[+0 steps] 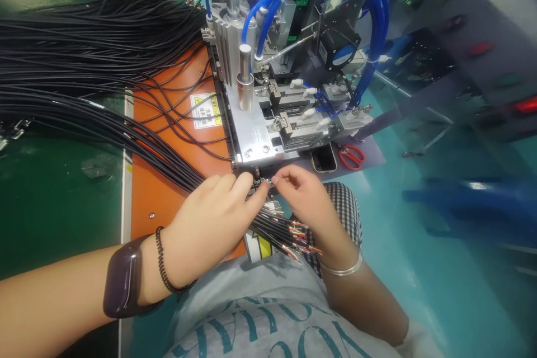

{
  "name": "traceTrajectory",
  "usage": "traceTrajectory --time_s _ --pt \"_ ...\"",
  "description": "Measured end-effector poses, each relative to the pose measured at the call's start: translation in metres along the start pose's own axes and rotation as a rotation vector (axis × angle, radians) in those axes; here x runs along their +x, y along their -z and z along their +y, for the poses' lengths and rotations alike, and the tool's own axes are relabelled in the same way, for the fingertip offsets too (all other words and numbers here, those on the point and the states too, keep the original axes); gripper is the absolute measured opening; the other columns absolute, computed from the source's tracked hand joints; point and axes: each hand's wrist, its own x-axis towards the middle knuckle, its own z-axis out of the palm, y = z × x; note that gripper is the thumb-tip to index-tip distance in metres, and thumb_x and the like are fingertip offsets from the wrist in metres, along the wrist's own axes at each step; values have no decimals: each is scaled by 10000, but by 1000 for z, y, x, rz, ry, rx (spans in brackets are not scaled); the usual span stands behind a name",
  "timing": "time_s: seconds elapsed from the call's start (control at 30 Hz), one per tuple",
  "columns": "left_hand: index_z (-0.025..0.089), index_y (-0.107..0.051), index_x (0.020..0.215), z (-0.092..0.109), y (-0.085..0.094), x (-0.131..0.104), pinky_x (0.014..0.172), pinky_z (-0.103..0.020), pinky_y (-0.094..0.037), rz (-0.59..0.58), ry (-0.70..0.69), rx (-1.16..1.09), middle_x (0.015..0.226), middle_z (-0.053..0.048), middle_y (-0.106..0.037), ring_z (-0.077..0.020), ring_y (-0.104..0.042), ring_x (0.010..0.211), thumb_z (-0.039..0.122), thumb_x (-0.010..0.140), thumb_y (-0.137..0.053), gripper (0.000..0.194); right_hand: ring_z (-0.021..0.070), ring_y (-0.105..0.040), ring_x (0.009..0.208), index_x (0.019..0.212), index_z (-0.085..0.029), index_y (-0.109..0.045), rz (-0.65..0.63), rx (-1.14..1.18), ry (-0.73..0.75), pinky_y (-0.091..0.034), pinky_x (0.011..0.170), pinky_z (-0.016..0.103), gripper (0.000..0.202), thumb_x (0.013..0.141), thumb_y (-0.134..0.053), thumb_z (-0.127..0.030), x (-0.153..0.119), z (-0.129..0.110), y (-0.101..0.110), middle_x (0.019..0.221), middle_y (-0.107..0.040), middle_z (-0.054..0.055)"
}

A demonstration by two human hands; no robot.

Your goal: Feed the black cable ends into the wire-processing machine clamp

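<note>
My left hand (pixel 220 212) is closed over a bundle of black cables (pixel 176 165), thumb and index finger pinched at the front edge of a metal press fixture (pixel 251 137). Opposite it, my right hand (pixel 308 201) is closed in a pinch, its fingertips almost touching those of the left. Between the fingertips shows a small bright end (pixel 271 182), apparently of a cable; its details are too small to make out. Below both hands, the stripped cable ends (pixel 296 235) fan out with coloured wires and bare copper showing.
A large pile of black cables (pixel 104 39) lies at the left, with several running across the orange base (pixel 168 196) into the machine. Thick blue air hoses (pixel 377 28) arch above. Red-handled scissors (pixel 351 157) and a phone (pixel 324 159) lie right of the fixture.
</note>
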Motion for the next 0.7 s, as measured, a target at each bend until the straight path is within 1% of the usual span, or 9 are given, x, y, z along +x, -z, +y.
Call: traceTrajectory --time_s 0.17,0.33,0.43,0.57,0.7 --pt "180 -482 1284 1 2 1 638 -348 -440 -4 -1 -1 846 -56 -501 -210 -525 725 52 792 -428 511 120 -452 611 765 -180 -593 -7 18 19 -358 564 237 136 804 -568 -308 0 1 -1 662 -519 -19" --pt "173 -500 1258 1 3 3 639 -352 -441 -2 0 -1 849 -58 -504 -219 -535 737 72 799 -417 477 131 -501 694 783 -183 -602 -4 61 83 -383 617 244 128 822 -562 -299 0 -1 0 758 -575 1" --pt "177 -506 1251 0 2 2 635 -349 -440 4 0 11 842 -55 -502 -215 -535 727 63 807 -397 472 126 -490 675 776 -186 -600 -1 20 97 -373 608 241 116 818 -566 -288 0 -1 0 738 -564 -8" --pt "191 -472 1290 1 4 2 637 -345 -440 -20 5 4 857 -58 -499 -213 -537 725 59 789 -415 522 116 -448 617 759 -187 -579 -30 -2 45 -349 574 237 142 821 -561 -313 2 2 -2 668 -512 -29" --pt "209 -420 1338 2 9 6 619 -345 -439 -80 41 -41 861 -62 -499 -222 -540 712 121 761 -489 588 101 -415 561 751 -189 -555 -87 141 -39 -352 547 228 184 828 -558 -357 3 11 -7 634 -482 -47"
